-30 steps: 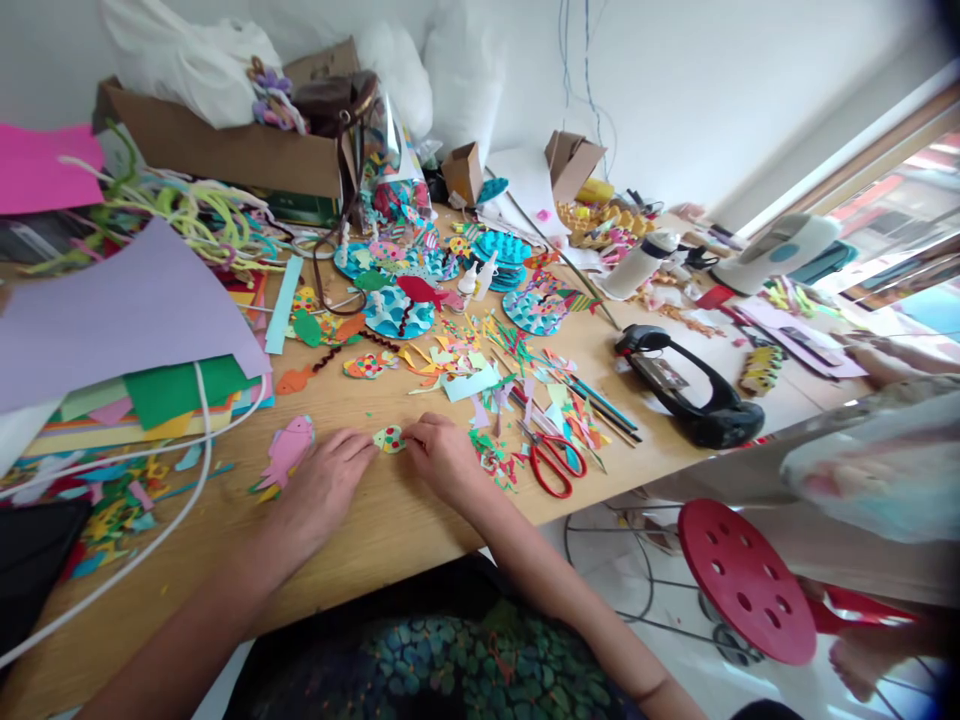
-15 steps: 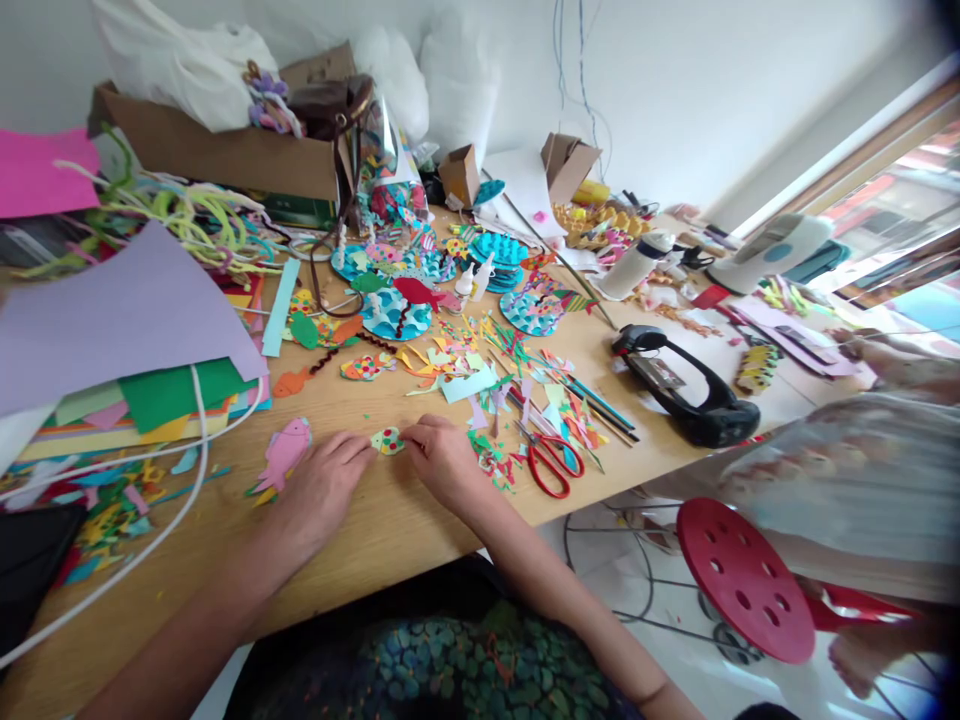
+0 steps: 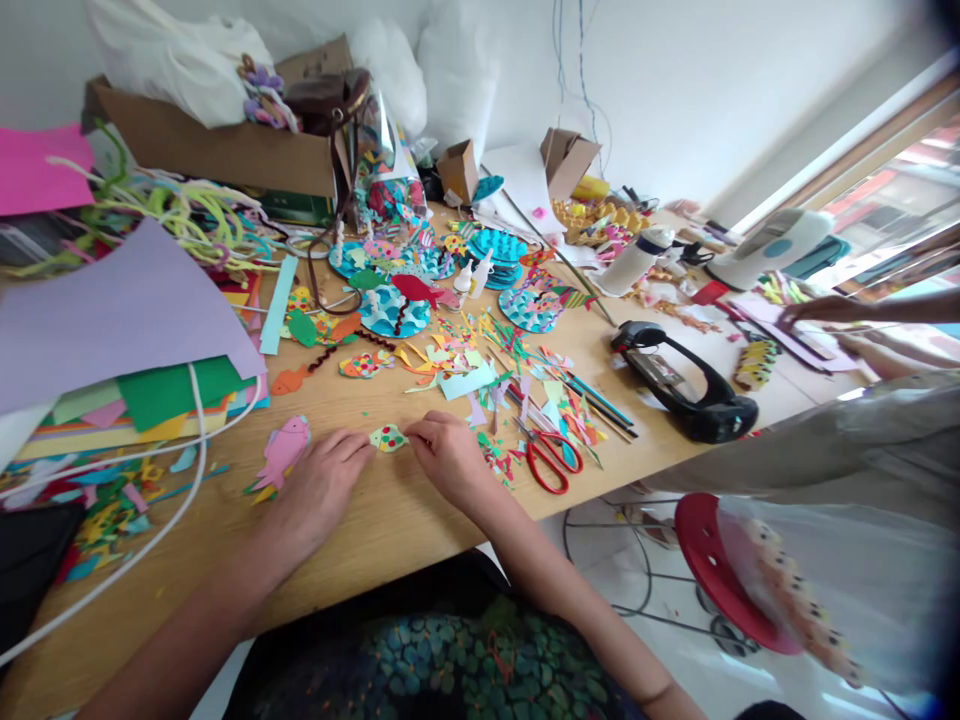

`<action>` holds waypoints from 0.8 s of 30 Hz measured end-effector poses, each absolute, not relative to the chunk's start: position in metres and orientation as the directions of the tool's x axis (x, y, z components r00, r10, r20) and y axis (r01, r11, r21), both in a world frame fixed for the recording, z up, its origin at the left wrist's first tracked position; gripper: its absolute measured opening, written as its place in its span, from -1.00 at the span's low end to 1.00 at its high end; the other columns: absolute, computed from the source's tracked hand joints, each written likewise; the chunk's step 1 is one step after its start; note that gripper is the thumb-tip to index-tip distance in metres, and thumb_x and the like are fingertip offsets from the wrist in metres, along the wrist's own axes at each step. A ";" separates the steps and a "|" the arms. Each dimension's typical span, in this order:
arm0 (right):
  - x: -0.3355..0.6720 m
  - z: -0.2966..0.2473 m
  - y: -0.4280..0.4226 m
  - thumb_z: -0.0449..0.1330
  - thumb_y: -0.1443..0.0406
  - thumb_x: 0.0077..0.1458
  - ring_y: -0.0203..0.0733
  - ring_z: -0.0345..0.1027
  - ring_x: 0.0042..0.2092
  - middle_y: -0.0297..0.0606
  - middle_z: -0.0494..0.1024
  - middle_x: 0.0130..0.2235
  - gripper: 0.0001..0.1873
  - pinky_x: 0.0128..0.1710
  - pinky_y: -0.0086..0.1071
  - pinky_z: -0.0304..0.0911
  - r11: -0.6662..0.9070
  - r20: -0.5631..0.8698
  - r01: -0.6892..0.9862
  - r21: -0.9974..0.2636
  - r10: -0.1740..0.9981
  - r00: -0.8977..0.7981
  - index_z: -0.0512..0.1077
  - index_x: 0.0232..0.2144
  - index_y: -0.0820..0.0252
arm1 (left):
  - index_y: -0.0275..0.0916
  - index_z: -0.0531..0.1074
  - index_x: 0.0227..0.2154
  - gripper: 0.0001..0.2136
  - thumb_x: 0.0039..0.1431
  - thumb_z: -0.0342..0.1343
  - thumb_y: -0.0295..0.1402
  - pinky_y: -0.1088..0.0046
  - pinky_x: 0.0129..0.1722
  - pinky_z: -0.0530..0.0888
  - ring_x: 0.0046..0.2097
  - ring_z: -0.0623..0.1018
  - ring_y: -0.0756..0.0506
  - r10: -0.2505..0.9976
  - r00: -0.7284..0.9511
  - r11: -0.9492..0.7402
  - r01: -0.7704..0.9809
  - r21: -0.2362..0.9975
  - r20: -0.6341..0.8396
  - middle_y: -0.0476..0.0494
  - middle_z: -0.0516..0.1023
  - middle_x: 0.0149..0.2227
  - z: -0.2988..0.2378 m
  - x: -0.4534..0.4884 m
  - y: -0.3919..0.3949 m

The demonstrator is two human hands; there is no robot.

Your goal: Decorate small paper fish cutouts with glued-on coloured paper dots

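A small pale-green paper fish (image 3: pixel 390 438) with red and green dots lies between my hands, low over the wooden table. My left hand (image 3: pixel 328 484) has its fingertips closed together on the fish's left end, the thumb hidden beneath. At the other end, my right hand (image 3: pixel 451 458) pinches the tail with curled fingers. A pink paper fish (image 3: pixel 285 447) rests just left of my left hand, a yellow piece partly under it. Red-handled scissors (image 3: pixel 553 460) lie right of my right hand among paper scraps (image 3: pixel 495 452).
Decorated blue discs (image 3: pixel 395 314) and white glue bottles (image 3: pixel 480 274) stand farther back. Lilac paper (image 3: pixel 120 320) and a white cable (image 3: pixel 196 470) occupy the left. A black headset-like band (image 3: pixel 694 400) sits right; beyond it another person's hands (image 3: pixel 825 312) reach over the table. A red stool (image 3: pixel 697 550) stands below.
My hands and the dotted fish stay almost in place. On the right, the other person's arms have come over the table, and a clear bag with contents now covers part of the stool.
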State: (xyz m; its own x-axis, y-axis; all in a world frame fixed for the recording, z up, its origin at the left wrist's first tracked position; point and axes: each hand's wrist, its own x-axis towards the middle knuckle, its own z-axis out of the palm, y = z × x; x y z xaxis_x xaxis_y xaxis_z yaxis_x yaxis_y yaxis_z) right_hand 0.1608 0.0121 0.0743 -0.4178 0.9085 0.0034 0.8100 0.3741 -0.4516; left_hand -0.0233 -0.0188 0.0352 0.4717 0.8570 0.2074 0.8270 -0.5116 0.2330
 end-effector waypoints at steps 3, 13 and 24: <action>0.159 0.072 0.011 0.01 0.38 0.13 -0.27 0.34 -0.25 -0.24 0.49 -0.34 -0.74 -0.26 -0.49 0.16 0.382 -0.024 0.817 -0.432 0.901 -0.434 0.51 -0.32 0.17 | -0.29 0.44 -0.20 -0.61 0.03 -0.22 -0.65 0.20 -0.12 0.41 -0.08 0.41 -0.18 0.856 0.478 -0.515 0.824 0.238 0.196 -0.23 0.50 -0.14 0.036 -0.023 -0.018; 0.155 0.067 0.014 0.02 0.40 0.10 -0.25 0.33 -0.27 -0.22 0.48 -0.36 -0.76 -0.28 -0.47 0.16 0.397 -0.032 0.821 -0.410 0.893 -0.448 0.50 -0.38 0.19 | -0.25 0.42 -0.17 -0.61 0.04 -0.20 -0.65 0.25 -0.10 0.41 -0.09 0.41 -0.14 0.856 0.477 -0.511 0.837 0.196 0.198 -0.17 0.51 -0.14 0.033 -0.023 -0.019; 0.189 0.077 -0.013 0.05 0.37 0.09 -0.28 0.28 -0.39 -0.28 0.40 -0.45 -0.85 -0.38 -0.45 0.16 0.404 0.215 0.672 -0.621 0.912 -0.350 0.39 -0.47 0.21 | -0.29 0.41 -0.27 -0.79 0.18 -0.13 -0.54 0.35 -0.14 0.41 -0.17 0.42 -0.08 0.822 0.464 -0.559 0.766 0.317 0.329 -0.14 0.49 -0.27 0.067 -0.008 -0.042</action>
